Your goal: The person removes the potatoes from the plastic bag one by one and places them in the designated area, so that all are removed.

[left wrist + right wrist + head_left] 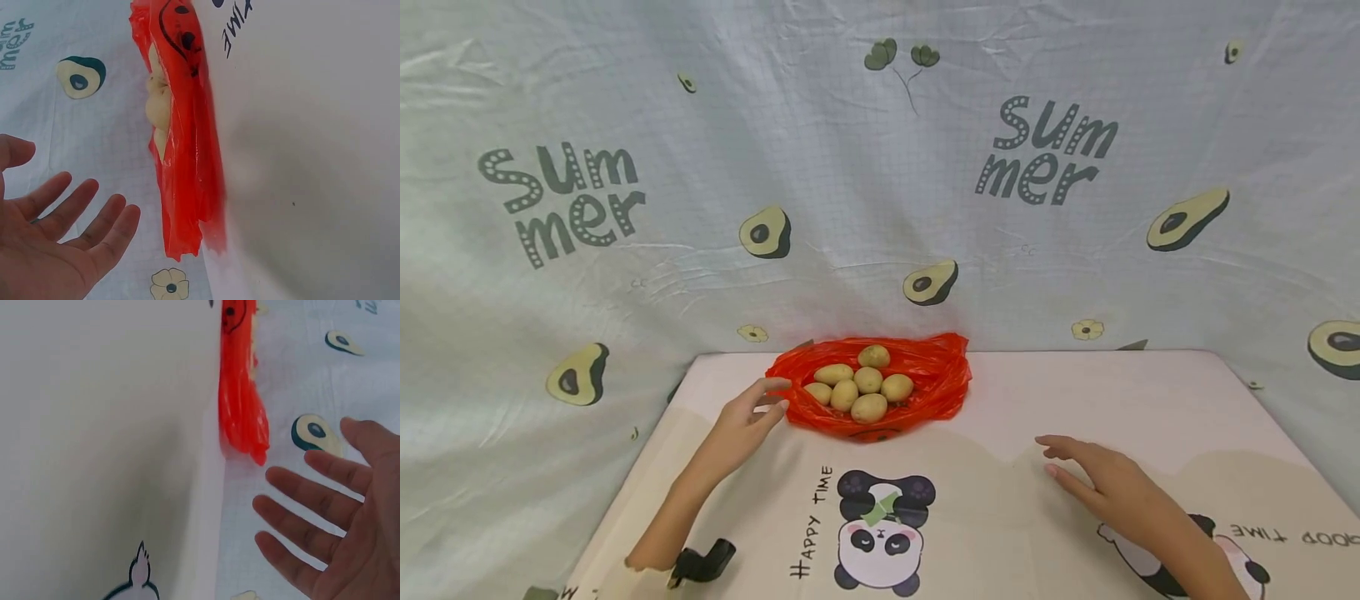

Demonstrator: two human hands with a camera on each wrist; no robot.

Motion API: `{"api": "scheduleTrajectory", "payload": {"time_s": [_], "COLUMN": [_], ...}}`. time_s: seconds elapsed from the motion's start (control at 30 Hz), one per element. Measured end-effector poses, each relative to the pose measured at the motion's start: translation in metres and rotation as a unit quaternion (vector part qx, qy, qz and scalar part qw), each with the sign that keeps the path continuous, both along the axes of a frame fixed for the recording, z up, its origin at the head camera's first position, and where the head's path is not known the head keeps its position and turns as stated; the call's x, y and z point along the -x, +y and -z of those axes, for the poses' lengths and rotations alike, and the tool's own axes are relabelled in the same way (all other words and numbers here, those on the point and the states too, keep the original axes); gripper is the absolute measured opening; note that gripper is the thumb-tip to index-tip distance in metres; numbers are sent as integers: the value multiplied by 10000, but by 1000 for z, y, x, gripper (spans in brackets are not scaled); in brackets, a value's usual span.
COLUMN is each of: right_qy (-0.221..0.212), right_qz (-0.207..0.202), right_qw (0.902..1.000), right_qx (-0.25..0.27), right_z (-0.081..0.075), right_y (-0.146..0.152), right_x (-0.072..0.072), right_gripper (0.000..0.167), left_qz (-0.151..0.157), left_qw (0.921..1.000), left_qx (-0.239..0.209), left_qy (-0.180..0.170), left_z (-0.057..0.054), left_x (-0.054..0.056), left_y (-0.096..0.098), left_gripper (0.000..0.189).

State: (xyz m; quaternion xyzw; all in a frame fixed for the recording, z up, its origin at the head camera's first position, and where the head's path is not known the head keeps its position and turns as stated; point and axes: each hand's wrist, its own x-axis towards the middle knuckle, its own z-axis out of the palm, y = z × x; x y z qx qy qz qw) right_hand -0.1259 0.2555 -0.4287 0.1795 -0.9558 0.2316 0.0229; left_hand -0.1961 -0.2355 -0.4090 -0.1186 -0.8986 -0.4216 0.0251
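Several potatoes [868,407] lie in a red plastic bag [942,379] whose mouth is spread wide, at the far side of the table. My left hand [743,427] is held at the bag's left edge, its fingertips overlapping the red plastic in the head view. In the left wrist view the left hand [69,244] has its fingers spread and holds nothing. Farther right, over the table, my right hand [1108,483] reaches forward with relaxed fingers, apart from the bag. The right wrist view shows the right hand [337,506] with nothing in it.
The white table [1000,517] carries printed pandas and lettering. Behind it hangs a pale cloth [850,167] with avocado prints, close to the bag's far side. A black strap [703,562] shows by the left forearm.
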Motion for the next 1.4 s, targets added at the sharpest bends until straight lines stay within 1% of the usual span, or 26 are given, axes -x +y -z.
{"api": "scheduleTrajectory", "payload": {"time_s": [0.17,0.3,0.4,0.6,0.73,0.8,0.9,0.97,1.03,1.1,1.17,1.27,1.33,1.4], "right_qy": [-239,-329,-360,-190,-68,9,25,-55,-186,-321,-406,-422,-397,-372], "right_qz": [-184,-205,-295,-445,-570,-644,-752,-812,-852,-868,-903,-962,-1010,-1053], "right_qw": [9981,9965,9958,9966,9961,9958,9950,9946,9940,9938,9933,9930,9928,9926], "right_qx": [545,740,786,663,671,655,652,645,654,624,596,542,505,479], "right_z": [-1,-4,-7,-9,-9,-10,-12,-15,-17,-20,-22,-24,-25,-25], "right_y": [-4,-8,-14,-26,-33,-36,-43,-47,-52,-57,-61,-65,-67,-69], "right_x": [6,9,14,21,26,29,33,36,39,42,44,46,47,49], "right_gripper": [38,36,36,34,30,29,28,27,27,28,30,32,32,31], "left_qz": [103,160,170,261,351,385,428,478,558,652,717,754,782,909], "left_qw": [9999,9997,9996,9992,9990,9987,9974,9949,9908,9850,9773,9705,9684,9675], "left_qx": [94,121,91,218,245,313,584,885,1228,1591,1989,2278,2331,2276], "left_qy": [87,161,195,192,151,115,47,-29,-132,-174,-147,-235,-410,-621], "left_z": [0,0,1,6,10,12,16,18,19,20,21,25,29,33], "left_x": [10,17,22,36,51,61,77,87,95,100,105,109,111,110], "left_y": [5,7,6,3,3,3,1,-1,-6,-10,-14,-18,-19,-20], "left_gripper": [38,38,39,41,41,41,43,46,52,57,62,67,72,75]}}
